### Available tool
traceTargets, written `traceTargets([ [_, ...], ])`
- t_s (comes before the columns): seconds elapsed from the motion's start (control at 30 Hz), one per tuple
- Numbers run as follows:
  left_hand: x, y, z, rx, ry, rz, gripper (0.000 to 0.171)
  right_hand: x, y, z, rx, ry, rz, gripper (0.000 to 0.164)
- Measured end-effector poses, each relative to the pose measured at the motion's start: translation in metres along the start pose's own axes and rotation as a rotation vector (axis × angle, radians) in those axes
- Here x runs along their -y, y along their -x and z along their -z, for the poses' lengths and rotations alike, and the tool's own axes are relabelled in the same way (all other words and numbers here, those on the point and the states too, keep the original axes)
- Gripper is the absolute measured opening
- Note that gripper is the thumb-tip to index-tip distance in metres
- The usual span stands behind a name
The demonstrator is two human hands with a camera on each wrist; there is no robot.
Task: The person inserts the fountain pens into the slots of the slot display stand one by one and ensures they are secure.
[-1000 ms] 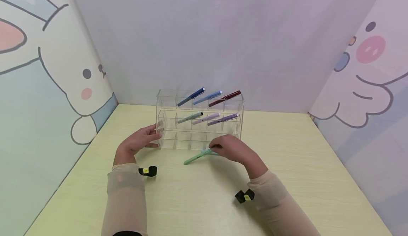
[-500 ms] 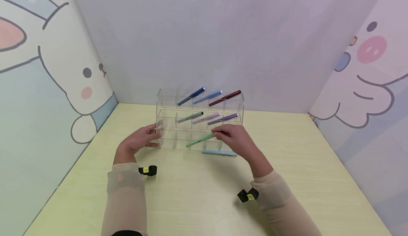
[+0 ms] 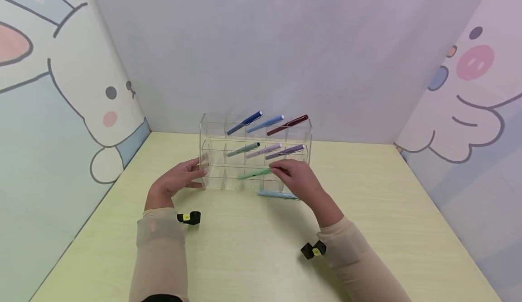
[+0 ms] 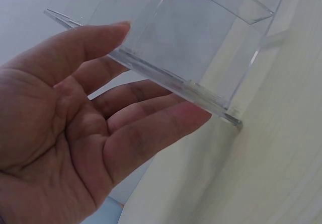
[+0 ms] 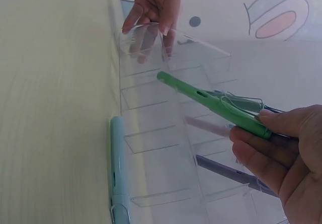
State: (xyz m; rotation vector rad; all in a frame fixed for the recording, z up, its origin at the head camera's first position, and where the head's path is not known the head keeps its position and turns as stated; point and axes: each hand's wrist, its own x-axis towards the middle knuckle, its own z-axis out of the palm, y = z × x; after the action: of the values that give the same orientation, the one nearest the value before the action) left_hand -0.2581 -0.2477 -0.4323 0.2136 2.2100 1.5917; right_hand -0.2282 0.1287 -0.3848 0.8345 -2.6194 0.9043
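My right hand [image 3: 299, 178] pinches a green pen [image 5: 214, 104] by its clip end. The pen points left, in front of the bottom tier of a clear acrylic pen rack [image 3: 212, 183]. At the rack's left end, my left hand [image 3: 178, 179] holds the side panel [image 4: 166, 80], thumb on one face and fingers on the other. A light blue pen [image 3: 273, 194] lies on the table along the rack's front, partly behind my right hand. The middle tier carries a grey-green pen [image 3: 243, 150], a pale lilac pen [image 3: 264, 151] and a purple pen [image 3: 285, 152].
On the top tier rest a dark blue pen [image 3: 244, 123], a blue pen [image 3: 266, 124] and a dark red pen [image 3: 287, 125]. The pale wooden table [image 3: 244, 256] meets a grey wall [image 3: 261, 57] behind the rack. Cartoon-printed panels flank both sides.
My right hand has lifted the green pen off the table to the front of the bottom tier, uncovering the light blue pen. My left hand has stayed on the rack.
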Motion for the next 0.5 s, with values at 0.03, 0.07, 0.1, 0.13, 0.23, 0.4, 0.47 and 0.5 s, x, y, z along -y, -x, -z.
traceTargets([
  [0.03,0.000,0.000,0.000,0.000,-0.001,0.000,0.071,0.000,0.000,-0.001,0.003,0.002,0.001,0.020],
  [0.07,0.000,0.000,0.000,0.003,-0.002,-0.001,0.072,0.001,0.000,-0.002,0.003,0.003,0.001,0.020],
  [0.1,0.001,0.000,0.000,0.003,-0.001,0.000,0.074,0.001,0.000,-0.002,0.002,0.008,0.001,0.020],
  [0.13,0.001,0.000,0.001,0.003,0.000,0.003,0.076,0.002,0.000,-0.003,-0.002,0.009,0.001,0.020],
  [0.23,0.001,0.001,0.001,0.005,0.002,0.001,0.081,0.002,0.000,-0.006,-0.007,0.007,0.000,0.019],
  [0.4,0.001,0.002,0.001,-0.007,0.011,0.003,0.077,0.002,-0.002,-0.013,0.030,-0.003,0.037,0.020],
  [0.47,0.001,0.001,0.000,-0.003,0.020,0.002,0.075,0.001,-0.002,-0.017,0.043,-0.004,0.048,0.021],
  [0.5,0.001,0.000,0.000,0.001,0.024,0.002,0.075,0.000,-0.002,-0.018,0.051,-0.004,0.049,0.021],
])
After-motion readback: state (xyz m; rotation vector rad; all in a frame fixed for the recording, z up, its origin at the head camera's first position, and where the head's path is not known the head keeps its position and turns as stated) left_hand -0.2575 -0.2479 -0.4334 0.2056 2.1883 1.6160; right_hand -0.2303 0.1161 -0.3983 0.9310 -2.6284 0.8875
